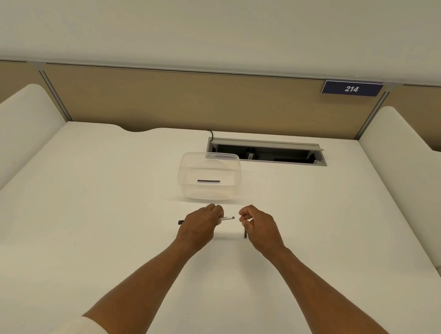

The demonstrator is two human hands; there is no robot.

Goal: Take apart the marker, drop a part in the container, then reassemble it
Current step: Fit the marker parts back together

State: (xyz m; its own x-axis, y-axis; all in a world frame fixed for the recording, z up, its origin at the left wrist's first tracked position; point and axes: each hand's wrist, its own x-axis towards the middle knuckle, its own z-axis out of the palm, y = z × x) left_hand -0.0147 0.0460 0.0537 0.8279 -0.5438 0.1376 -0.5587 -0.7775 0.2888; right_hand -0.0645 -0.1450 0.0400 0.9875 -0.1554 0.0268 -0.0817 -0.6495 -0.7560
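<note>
a slim white marker barrel [226,218] is held in the left hand [199,225], just above the white desk surface [102,209]. the fingers of that hand are curled tightly around the barrel, which points toward the right hand [258,228]; a small blue tip shows at the free end, and a short dark end [181,222] sticks out past the other side of the left hand. the right hand is kept just beside the blue tip, not touching it, with thumb and forefinger pinched together (whether some tiny piece is caught between them cannot be told at this size). a short dark stick-like part [245,234] is seen below the right hand, mostly hidden by the palm, so it cannot be told whether it is held or simply rests on the desk.

a clear rectangular plastic container [187,169] is placed on the desk beyond both hands, well apart from them. a thin dark rod-shaped part [208,181] lies flat inside it, on the bottom.

farther back, a grey cable hatch [267,144] is set into the desk, its lid open. a tan partition [166,99] closes off the rear, and a dark blue sign reading 214 [351,89] is fixed to its upper right.
</note>
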